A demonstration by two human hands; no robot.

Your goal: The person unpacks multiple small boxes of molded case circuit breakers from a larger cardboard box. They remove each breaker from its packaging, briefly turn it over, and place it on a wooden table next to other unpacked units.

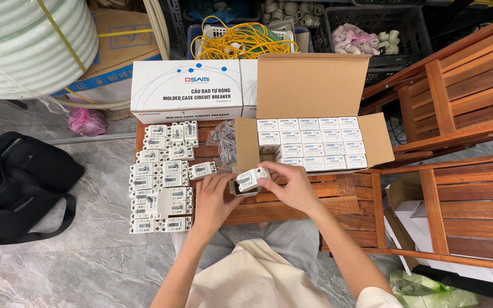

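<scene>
From the head view, your two hands meet near the middle of the wooden slatted table (pixel 338 197), just in front of the open cardboard box (pixel 315 128). Your right hand (pixel 292 185) pinches a white circuit breaker (pixel 252 178) by its top and side, fingers curled over it. Your left hand (pixel 215 199) closes its fingers on a small carton under the breaker; how tightly, you cannot tell.

The breaker looks like rigid moulded plastic, compact and probably a little weighty for its size, smooth but with square edges that give grip. Take it across the flat sides, away from the toggle.

On the table's left part lie loose breakers (pixel 164 182) in rough rows, about twenty. The open box shows roughly twenty small white cartons in four rows, with a gap at its near left corner. Behind stands one closed white box (pixel 186 91), with a second partly hidden beside it. A black bag (pixel 18 182) lies on the floor to the left.
</scene>
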